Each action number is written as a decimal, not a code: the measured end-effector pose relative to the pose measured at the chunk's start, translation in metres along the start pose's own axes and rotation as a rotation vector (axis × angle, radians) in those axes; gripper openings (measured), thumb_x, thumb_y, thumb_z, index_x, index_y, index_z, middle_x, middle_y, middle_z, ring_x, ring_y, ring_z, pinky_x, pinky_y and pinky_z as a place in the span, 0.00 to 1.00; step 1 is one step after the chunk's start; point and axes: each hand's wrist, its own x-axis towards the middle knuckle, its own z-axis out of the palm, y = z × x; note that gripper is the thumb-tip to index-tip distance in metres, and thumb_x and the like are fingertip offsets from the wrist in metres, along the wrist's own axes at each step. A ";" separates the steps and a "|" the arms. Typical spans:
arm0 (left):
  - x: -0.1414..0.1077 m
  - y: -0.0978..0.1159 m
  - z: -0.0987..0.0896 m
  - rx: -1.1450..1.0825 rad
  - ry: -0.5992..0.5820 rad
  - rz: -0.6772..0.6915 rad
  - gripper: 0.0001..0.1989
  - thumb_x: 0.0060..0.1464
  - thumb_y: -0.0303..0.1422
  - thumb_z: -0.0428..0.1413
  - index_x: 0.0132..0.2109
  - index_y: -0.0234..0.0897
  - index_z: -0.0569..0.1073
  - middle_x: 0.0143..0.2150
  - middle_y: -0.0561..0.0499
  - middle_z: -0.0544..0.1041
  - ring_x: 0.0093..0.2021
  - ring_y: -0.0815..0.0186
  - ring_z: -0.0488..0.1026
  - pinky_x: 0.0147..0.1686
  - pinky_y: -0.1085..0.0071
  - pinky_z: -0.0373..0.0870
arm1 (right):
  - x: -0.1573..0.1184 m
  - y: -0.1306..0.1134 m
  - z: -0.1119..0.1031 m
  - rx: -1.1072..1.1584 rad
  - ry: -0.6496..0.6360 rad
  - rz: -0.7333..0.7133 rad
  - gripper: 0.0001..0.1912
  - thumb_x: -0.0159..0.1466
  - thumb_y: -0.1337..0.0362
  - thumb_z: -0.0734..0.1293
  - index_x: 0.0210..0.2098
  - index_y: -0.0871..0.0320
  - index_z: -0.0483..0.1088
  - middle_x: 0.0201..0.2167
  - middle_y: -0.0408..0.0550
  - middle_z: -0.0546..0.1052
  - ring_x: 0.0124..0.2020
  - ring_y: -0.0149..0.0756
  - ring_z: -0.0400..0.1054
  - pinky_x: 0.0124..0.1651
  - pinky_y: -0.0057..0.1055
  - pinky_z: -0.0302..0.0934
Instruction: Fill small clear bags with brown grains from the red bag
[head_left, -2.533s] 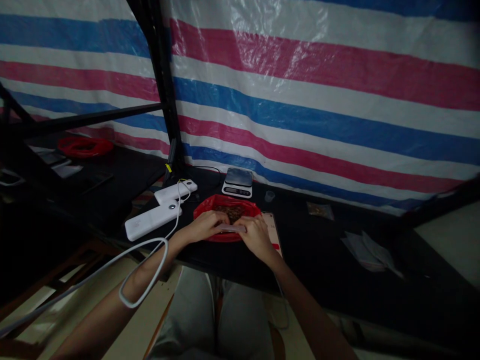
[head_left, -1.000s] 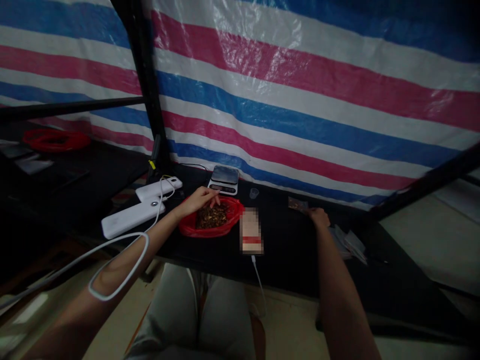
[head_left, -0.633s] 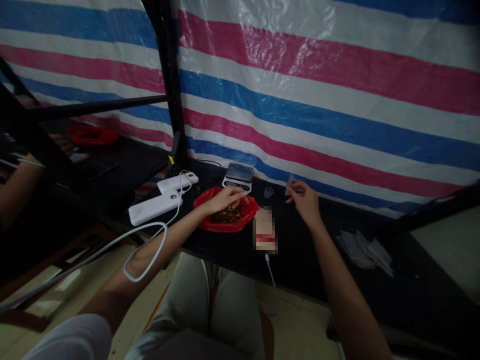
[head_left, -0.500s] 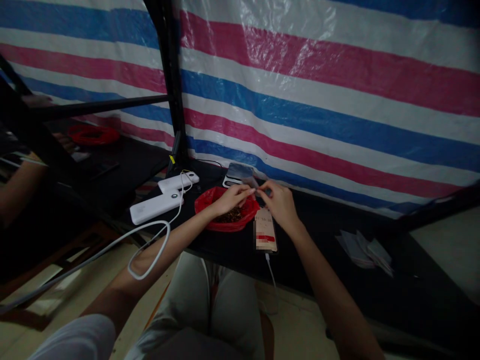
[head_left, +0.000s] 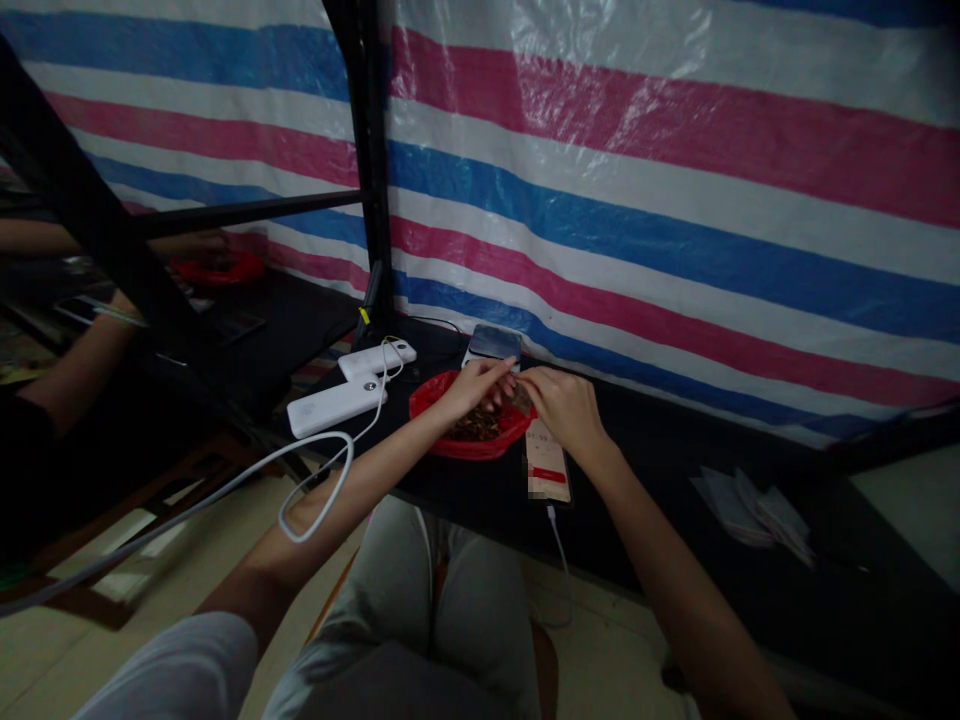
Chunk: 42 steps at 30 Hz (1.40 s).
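A red plastic bag [head_left: 487,447], opened like a bowl, holds small brown bits [head_left: 476,425]. Over its right side, my left hand [head_left: 481,385] has its fingers bent close to the right hand's fingertips. What it grips, if anything, is too small to tell. My right hand [head_left: 562,402] pinches a small clear bag [head_left: 520,397] above the red rim. Behind the hands lies a small scale [head_left: 495,342]. A phone [head_left: 547,462] with a lit screen and a cable is below my right hand.
Two white power banks [head_left: 337,405] with a looping white cable [head_left: 349,470] lie left. Flat packets [head_left: 754,510] are on the black table [head_left: 637,500] at right. Beyond a black frame [head_left: 373,150], another person's arms [head_left: 97,350] are near a second red bag [head_left: 225,268].
The view has shifted left, so things appear further right. The small clear bag is now lower, at the right hand's fingers. The other person's arms reach further toward their red bag.
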 end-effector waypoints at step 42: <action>-0.018 0.005 -0.006 0.769 0.017 0.480 0.13 0.58 0.31 0.44 0.32 0.32 0.71 0.28 0.51 0.72 0.30 0.69 0.68 0.34 0.75 0.61 | -0.004 -0.009 0.006 0.057 -0.064 0.231 0.14 0.61 0.56 0.58 0.39 0.49 0.73 0.29 0.44 0.78 0.30 0.36 0.71 0.30 0.27 0.57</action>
